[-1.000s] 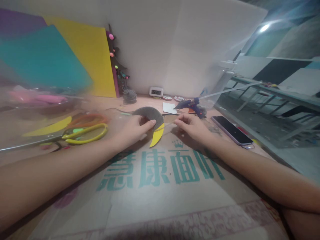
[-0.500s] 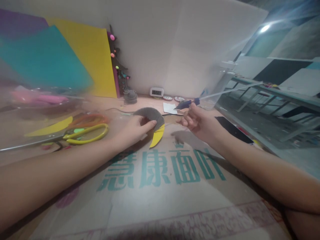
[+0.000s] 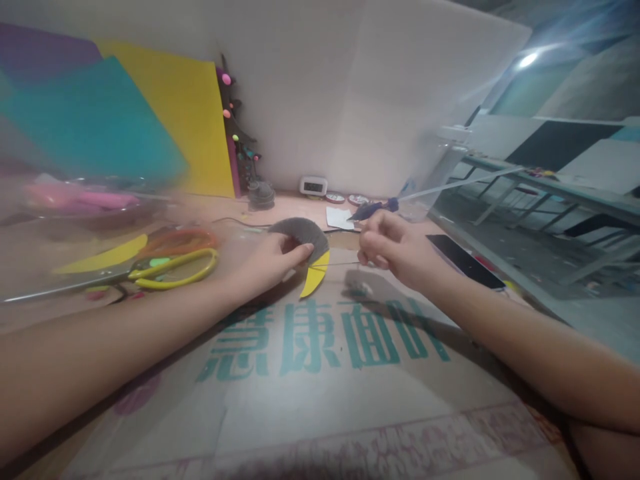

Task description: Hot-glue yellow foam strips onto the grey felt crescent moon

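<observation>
A yellow paper crescent [image 3: 315, 277] is pinched between the thumb and fingers of my left hand [image 3: 283, 257]. Dark grey yarn [image 3: 303, 231] covers its upper curve, leaving the lower tip bare yellow. From the crescent's edge a thin strand of yarn [image 3: 345, 265] runs to the right, pulled fairly straight. My right hand [image 3: 387, 243] has its fingers curled closed on the strand's other end, above the board. Behind that hand lies a dark blue glue gun [image 3: 373, 209], its nozzle over a small white paper [image 3: 340, 217].
Yellow-handled scissors [image 3: 175, 269], an orange-handled pair [image 3: 183, 241] and another yellow paper crescent [image 3: 107, 255] lie left. A white digital clock [image 3: 313, 187] stands at the back. A black phone [image 3: 463, 261] is at the right edge. Printed cardboard [image 3: 310, 413] covers the front.
My right hand has come slightly lower and its fingers have curled in more. The strand now stretches sideways from the crescent across its yellow part. My left hand keeps its hold.
</observation>
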`<state>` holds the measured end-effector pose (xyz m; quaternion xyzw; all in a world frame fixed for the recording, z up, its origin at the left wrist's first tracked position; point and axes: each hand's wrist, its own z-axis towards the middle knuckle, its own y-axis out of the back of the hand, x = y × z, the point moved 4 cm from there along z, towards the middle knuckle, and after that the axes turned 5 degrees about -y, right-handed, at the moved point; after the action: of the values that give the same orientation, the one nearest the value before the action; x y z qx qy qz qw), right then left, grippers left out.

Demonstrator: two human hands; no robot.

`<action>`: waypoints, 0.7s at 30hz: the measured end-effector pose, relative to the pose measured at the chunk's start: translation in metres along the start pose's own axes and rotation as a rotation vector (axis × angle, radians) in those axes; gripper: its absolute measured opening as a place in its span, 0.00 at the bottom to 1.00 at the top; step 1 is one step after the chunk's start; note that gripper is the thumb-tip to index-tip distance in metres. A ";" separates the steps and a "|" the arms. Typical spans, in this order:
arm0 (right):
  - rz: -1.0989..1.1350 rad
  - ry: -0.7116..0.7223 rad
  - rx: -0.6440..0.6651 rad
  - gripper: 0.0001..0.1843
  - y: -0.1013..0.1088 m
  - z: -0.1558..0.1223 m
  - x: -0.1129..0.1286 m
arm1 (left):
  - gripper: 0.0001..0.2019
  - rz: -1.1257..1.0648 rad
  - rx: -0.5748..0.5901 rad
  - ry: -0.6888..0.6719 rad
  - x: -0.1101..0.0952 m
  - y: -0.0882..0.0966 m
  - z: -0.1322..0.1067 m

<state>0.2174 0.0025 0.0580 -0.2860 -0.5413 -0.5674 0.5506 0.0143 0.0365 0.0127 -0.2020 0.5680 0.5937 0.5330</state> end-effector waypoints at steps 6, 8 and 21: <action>-0.763 0.083 0.050 0.06 -0.009 -0.007 0.006 | 0.20 -0.054 0.021 -0.035 0.005 -0.004 0.002; -0.854 0.120 0.073 0.08 -0.009 -0.008 0.004 | 0.21 -0.055 0.010 -0.025 0.006 -0.004 0.002; -0.723 0.112 -0.099 0.13 -0.004 -0.001 -0.035 | 0.15 -0.059 0.117 -0.023 -0.005 -0.008 -0.001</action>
<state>0.2222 0.0117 0.0246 -0.0711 -0.5482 -0.7657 0.3289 0.0227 0.0315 0.0129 -0.1803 0.5893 0.5460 0.5675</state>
